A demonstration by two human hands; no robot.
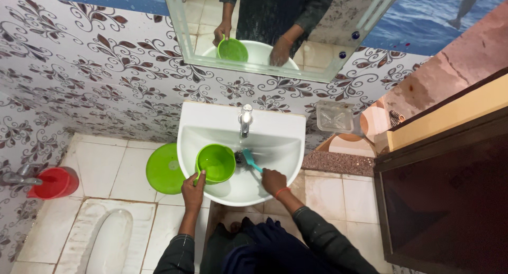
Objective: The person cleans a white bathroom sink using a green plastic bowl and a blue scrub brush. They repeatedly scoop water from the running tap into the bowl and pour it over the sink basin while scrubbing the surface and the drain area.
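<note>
Both hands (193,189) (273,180) over sink (280,134); brush (252,161) head hides drain

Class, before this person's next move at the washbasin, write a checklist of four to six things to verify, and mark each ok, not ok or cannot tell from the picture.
1. Left hand grips the green mug by its handle: ok.
2. Mug sits inside the white basin, not over the floor: ok.
3. Right hand holds the teal brush: ok.
4. Brush head reaches the drain: ok.
5. Tap running: cannot tell.
6. Water in the mug: cannot tell.
</note>
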